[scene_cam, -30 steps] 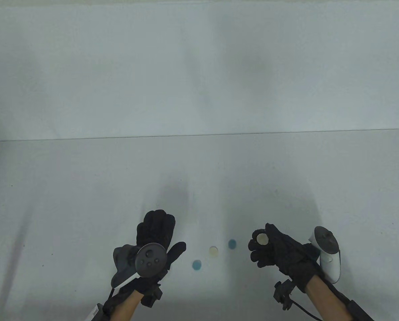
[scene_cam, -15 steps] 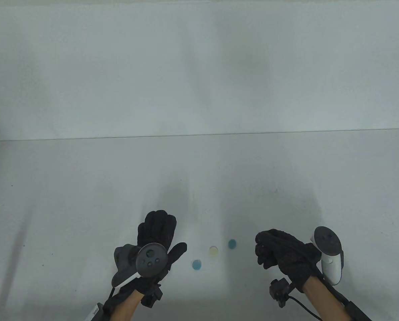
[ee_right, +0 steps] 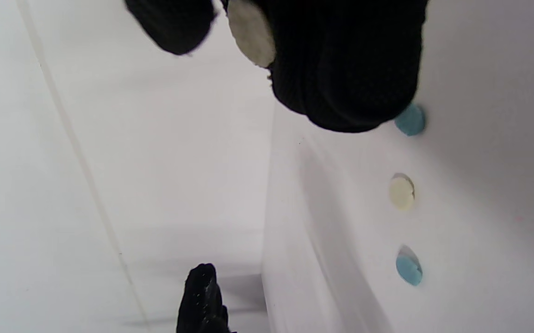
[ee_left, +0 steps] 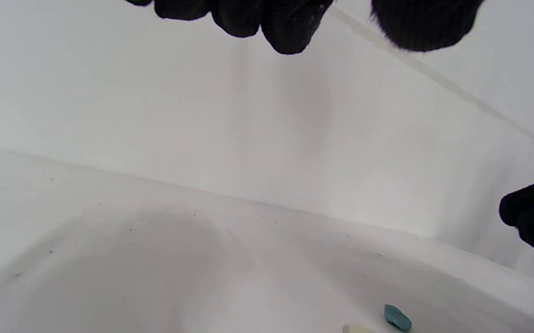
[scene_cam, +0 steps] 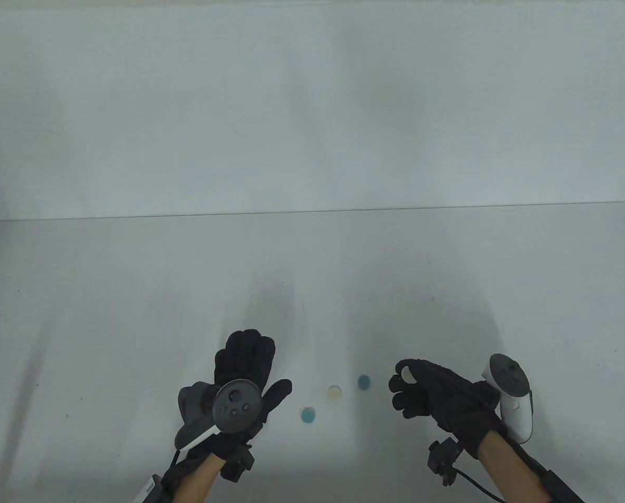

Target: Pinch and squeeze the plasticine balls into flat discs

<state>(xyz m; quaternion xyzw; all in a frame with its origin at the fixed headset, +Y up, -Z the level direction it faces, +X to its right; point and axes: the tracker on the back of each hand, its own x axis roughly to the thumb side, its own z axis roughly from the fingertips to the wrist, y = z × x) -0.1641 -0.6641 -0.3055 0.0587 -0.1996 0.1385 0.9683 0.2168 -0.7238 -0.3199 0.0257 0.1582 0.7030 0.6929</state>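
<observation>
Holding a pale plasticine piece (scene_cam: 407, 373) between its thumb and fingers, the right hand (scene_cam: 432, 393) stays above the desk (scene_cam: 108, 314), its fingers curled around the piece (in the right wrist view the piece looks already flattened at the fingertips). The left hand (scene_cam: 244, 367) lies palm down over the desk with fingers stretched out and apart, gripping nothing. Between the two hands, three flat discs lie on the desk in a slanted row, apart from each other: a light blue disc (scene_cam: 308, 415) nearest the left hand, a cream disc (scene_cam: 335, 392) in the middle, and a darker teal disc (scene_cam: 363, 382) nearest the right hand. A tracker (scene_cam: 508, 401) sits on the back of the right hand, white with a dark round top. No readable writing or brand shows on the gloves, the trackers or the desk.
</observation>
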